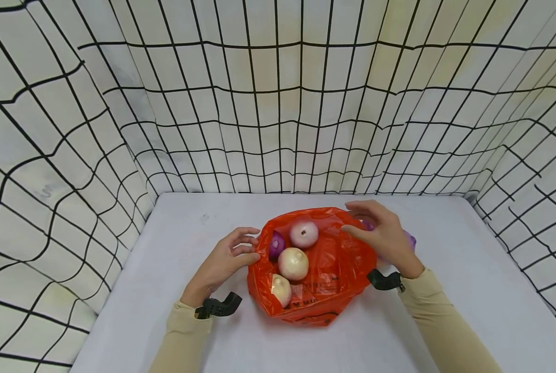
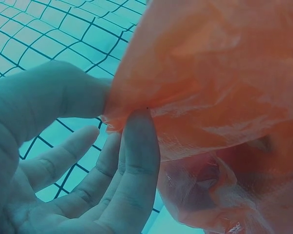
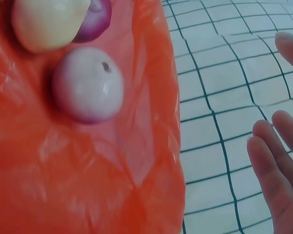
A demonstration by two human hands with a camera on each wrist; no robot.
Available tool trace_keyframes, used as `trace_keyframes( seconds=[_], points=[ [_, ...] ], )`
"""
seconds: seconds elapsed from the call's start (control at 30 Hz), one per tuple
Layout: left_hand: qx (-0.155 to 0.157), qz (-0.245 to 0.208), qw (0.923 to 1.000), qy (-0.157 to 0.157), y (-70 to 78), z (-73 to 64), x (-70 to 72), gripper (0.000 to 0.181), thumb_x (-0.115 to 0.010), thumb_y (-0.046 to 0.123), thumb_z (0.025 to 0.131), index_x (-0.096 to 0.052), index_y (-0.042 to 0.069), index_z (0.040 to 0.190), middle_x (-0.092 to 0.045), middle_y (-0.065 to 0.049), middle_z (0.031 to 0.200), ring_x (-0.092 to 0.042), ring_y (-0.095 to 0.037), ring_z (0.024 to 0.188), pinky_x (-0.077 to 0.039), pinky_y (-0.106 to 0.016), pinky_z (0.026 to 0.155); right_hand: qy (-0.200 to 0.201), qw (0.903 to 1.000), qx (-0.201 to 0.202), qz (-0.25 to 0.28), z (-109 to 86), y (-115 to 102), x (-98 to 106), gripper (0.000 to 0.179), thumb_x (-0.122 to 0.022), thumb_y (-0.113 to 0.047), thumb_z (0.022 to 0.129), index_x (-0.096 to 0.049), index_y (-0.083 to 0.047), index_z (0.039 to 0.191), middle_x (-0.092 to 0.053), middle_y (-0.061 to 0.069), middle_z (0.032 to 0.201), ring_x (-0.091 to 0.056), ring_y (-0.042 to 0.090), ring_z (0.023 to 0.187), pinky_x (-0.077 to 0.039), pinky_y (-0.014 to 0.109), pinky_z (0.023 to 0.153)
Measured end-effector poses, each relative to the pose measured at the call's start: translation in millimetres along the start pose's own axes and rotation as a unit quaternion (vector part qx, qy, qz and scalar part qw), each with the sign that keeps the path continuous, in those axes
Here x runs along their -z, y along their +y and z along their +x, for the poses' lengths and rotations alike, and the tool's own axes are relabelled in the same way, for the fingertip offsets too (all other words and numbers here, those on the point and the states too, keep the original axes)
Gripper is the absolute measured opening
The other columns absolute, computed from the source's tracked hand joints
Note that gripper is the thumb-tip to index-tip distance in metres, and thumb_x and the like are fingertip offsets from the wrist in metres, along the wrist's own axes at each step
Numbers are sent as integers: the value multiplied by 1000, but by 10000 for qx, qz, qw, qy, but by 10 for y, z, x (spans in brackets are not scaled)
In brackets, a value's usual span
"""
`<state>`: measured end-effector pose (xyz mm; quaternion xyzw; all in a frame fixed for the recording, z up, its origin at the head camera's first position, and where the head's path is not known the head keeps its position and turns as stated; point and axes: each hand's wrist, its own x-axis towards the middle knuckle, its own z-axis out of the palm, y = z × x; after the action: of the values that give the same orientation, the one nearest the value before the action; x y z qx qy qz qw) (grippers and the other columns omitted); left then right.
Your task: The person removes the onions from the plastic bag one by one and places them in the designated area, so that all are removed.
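A red plastic bag [image 1: 315,313] lies with its mouth spread on the white table, onions inside. Among them are a pale pinkish onion [image 3: 85,87], a purple onion [image 1: 276,246] and two cream-coloured onions, one in the middle [image 1: 293,264] and one near the front rim [image 1: 282,289]. At the bag's left rim, my left hand [image 1: 228,259] pinches the plastic between thumb and finger, as the left wrist view shows. Over the bag's right side my right hand [image 1: 382,235] has its fingers spread; the right wrist view shows them apart from the bag.
Partly hidden behind my right hand, something purple [image 1: 410,240] lies right of the bag. The white table [image 1: 166,311] carries the bag. Black-lined netting or grid over pale walls [image 1: 278,103] encloses the back and both sides.
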<state>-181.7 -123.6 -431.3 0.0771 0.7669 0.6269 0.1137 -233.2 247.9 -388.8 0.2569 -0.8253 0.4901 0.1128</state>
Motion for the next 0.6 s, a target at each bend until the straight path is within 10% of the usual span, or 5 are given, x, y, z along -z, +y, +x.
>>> trace_keyframes(
  seconds=[0.6],
  points=[
    [-48,-53,9999,-94,24,17,-56,53,-73,16,95,-51,15,143,-55,-16,135,-63,-26,119,-61,-28,95,-577,9966,361,473,116,-68,-424,45,-84,-6,85,-68,-3,126,-70,20,120,-72,17,106,-60,26,97]
  ],
)
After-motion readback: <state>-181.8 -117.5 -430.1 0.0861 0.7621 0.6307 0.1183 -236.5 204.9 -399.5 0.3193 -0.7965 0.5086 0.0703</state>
